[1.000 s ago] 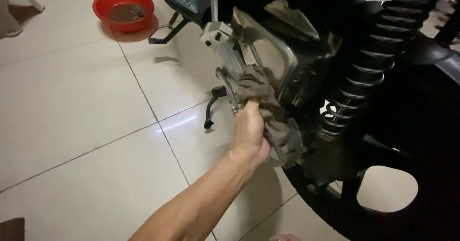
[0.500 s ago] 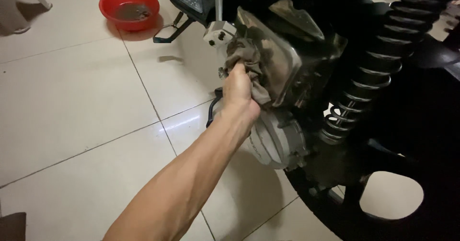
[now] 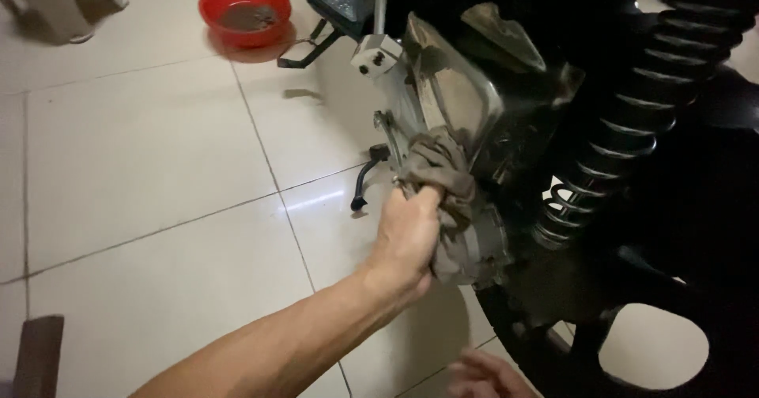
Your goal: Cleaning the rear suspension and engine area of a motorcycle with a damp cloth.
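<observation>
Left hand (image 3: 407,240) has fingers clamped on soft, limp grey rag (image 3: 443,177) bunched against motorcycle engine cover (image 3: 451,98); right hand (image 3: 486,376) blurred, fingers' state unclear.

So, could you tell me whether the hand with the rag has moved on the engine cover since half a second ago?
Yes. The left hand and rag have slid down the engine cover, away from its top bracket.

At six o'clock, a blurred hand (image 3: 490,376) is cut off by the bottom edge. The rag (image 3: 443,178) hides the engine casing (image 3: 474,240) behind it.
</observation>
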